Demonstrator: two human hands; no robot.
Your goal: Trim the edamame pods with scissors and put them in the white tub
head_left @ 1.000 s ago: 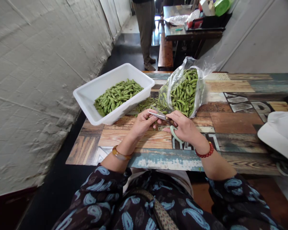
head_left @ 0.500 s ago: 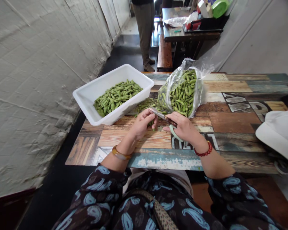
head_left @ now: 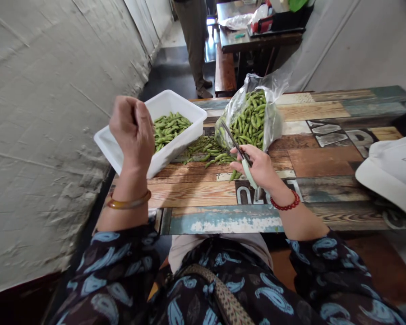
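Observation:
My left hand (head_left: pixel 132 128) is raised in a closed fist over the left part of the white tub (head_left: pixel 198 116); whatever the fingers hold, if anything, is hidden. Green pods (head_left: pixel 171 128) lie inside the tub. In my right hand (head_left: pixel 257 166) are scissors (head_left: pixel 246 169) with pale green handles, their blades pointing up and to the left. Behind the scissors stands an open clear plastic bag (head_left: pixel 273 124) full of pods (head_left: pixel 250 118). Loose pods and trimmings (head_left: pixel 208 150) are spread on the table between tub and bag.
The patchwork wooden table (head_left: pixel 203 194) carries a white cap (head_left: pixel 392 174) at its right end. A rough white wall (head_left: pixel 47 113) runs along the left. Beyond the table are a person's legs (head_left: pixel 193 43), a bench (head_left: pixel 225 67) and another table (head_left: pixel 237 43).
My left hand has moved left and up from beside the scissors to over the tub, closing into a fist. The scissors in my right hand now point more upward. The view has shifted slightly.

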